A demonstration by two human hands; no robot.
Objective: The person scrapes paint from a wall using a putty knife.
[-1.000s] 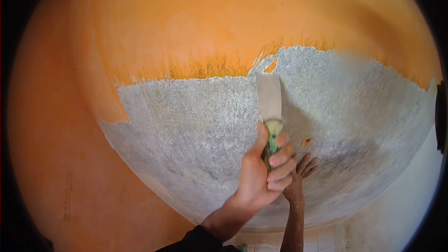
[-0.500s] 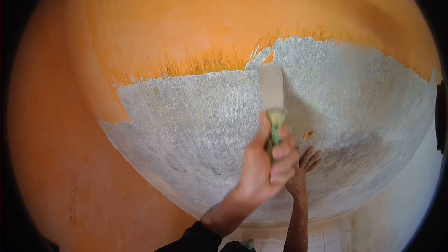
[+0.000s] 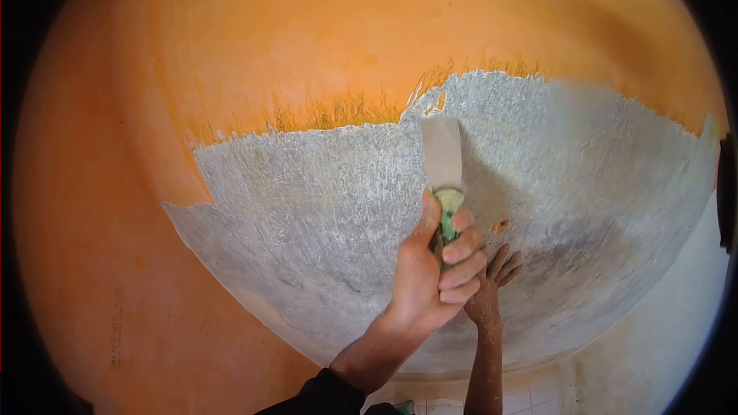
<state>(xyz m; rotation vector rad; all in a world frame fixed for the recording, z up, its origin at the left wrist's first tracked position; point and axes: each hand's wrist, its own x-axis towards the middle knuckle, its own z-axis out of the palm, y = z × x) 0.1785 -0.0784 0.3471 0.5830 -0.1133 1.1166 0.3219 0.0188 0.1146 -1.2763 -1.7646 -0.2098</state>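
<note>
My left hand (image 3: 430, 277) is wrapped round the green handle of a scraper (image 3: 443, 155), palm side towards me and thumb on the left. Its broad flat metal blade points up against the wall, just below a small ragged leftover of orange paint (image 3: 440, 100). Behind and to the right, my right hand (image 3: 489, 288) leans on the bare grey wall patch (image 3: 338, 192) with its fingers spread. Its thumb is hidden behind my left hand. Orange paint (image 3: 323, 38) covers the wall above a jagged edge with scratch marks.
A small brown hole or chip (image 3: 500, 227) marks the grey patch above my right fingers. Orange wall (image 3: 100, 261) continues at the left, with faint writing low down. A dark object (image 3: 725, 194) sits at the right edge. Pale floor tiles (image 3: 530, 398) show at the bottom.
The leftover of orange paint at the blade has shrunk to thin flecks. The scraper sits slightly lower in view, as does the upper paint edge. My right hand stays on the wall.
</note>
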